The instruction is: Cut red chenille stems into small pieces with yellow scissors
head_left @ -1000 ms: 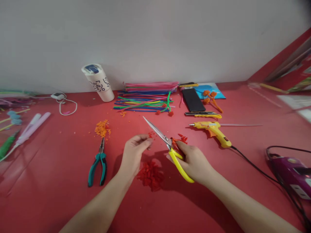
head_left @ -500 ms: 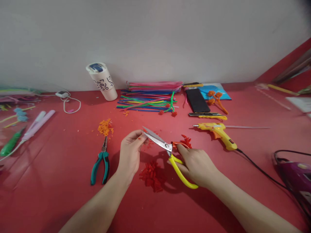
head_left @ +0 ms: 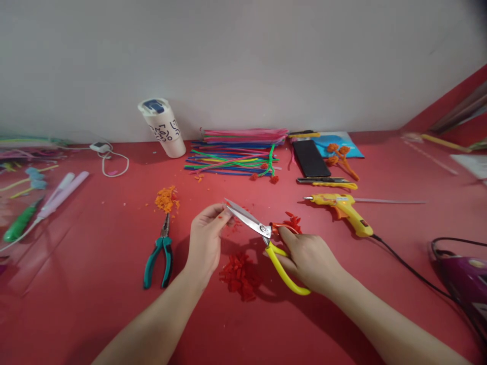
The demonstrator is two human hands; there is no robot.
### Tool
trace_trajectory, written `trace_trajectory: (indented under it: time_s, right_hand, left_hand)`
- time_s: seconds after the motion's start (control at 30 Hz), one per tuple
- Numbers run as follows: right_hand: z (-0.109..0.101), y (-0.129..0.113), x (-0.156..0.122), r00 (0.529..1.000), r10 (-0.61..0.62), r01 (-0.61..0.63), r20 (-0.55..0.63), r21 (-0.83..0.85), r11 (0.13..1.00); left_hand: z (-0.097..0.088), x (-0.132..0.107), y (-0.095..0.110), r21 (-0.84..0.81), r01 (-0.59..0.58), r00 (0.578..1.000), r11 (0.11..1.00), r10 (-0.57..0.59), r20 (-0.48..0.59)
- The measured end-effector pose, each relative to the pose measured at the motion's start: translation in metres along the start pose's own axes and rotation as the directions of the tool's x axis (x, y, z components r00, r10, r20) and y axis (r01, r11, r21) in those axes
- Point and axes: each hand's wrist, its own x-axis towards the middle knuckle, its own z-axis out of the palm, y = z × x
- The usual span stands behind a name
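My right hand grips a pair of scissors with one yellow and one orange-red handle. Its blades are slightly parted, and their tips reach the fingertips of my left hand. The thumb and fingers of that hand are pinched together; whatever they hold is too small to make out, though a red speck lies on the thumb. Below the blades is a pile of short red pieces. A smaller heap of red pieces sits behind the scissor handle, partly hidden by it.
Teal-handled pliers lie left of my hands, near orange fluff. Pipe cleaners and a tumbler stand along the wall. To the right are a yellow glue gun with a cord, a utility knife and a phone.
The view has shifted very slightly, so everything on the table appears a little further right. Both hands and the scissors keep nearly the same pose.
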Motion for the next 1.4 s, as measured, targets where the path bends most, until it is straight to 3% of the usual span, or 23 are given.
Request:
trace_trajectory:
  time_s: [0.33,0.6,0.73,0.83,0.93,1.07,1.13,1.2,1.27,1.4]
  right_hand:
    - [-0.001,0.000,0.000,1.000,0.015,-0.016,-0.015,-0.014,1.000]
    - [-0.002,0.001,0.000,0.998,0.040,-0.040,-0.055,-0.004,0.999]
    - [-0.004,0.000,0.001,0.993,0.103,-0.093,-0.057,0.160,0.983]
    - [-0.009,-0.005,0.001,0.983,0.182,-0.156,-0.006,0.482,0.862]
    - [-0.015,-0.012,0.001,0.972,0.229,-0.187,0.055,0.771,0.609]
    - [-0.016,-0.019,0.000,0.940,0.273,-0.269,0.206,0.938,0.217]
    - [-0.014,-0.021,0.000,0.931,0.267,-0.281,0.249,0.956,0.088]
    - [-0.013,-0.021,0.000,0.927,0.271,-0.282,0.261,0.958,0.043]
    - [-0.013,-0.022,0.000,0.929,0.264,-0.282,0.259,0.958,0.050]
    - [-0.018,-0.022,0.001,0.940,0.252,-0.275,0.228,0.946,0.169]
  left_hand:
    - [0.001,-0.001,0.002,-0.004,0.019,1.000,1.000,-0.019,-0.003]
    - [0.001,-0.001,0.004,0.038,-0.030,1.000,0.999,0.029,0.009]
    - [0.002,-0.002,0.004,0.052,-0.024,1.000,0.998,0.023,0.014]
    - [0.005,-0.006,0.003,0.082,0.071,0.993,0.994,-0.078,0.084]
    - [0.010,-0.013,0.000,0.162,0.213,0.947,0.963,-0.244,0.207]
    - [0.015,-0.021,-0.003,0.283,0.292,0.861,0.914,-0.380,0.337]
    - [0.017,-0.023,-0.003,0.338,0.294,0.833,0.894,-0.413,0.369]
    - [0.018,-0.024,-0.003,0.380,0.287,0.818,0.879,-0.432,0.381]
    - [0.018,-0.024,-0.003,0.406,0.265,0.815,0.875,-0.428,0.391]
    - [0.017,-0.024,-0.008,0.471,0.123,0.865,0.874,-0.327,0.380]
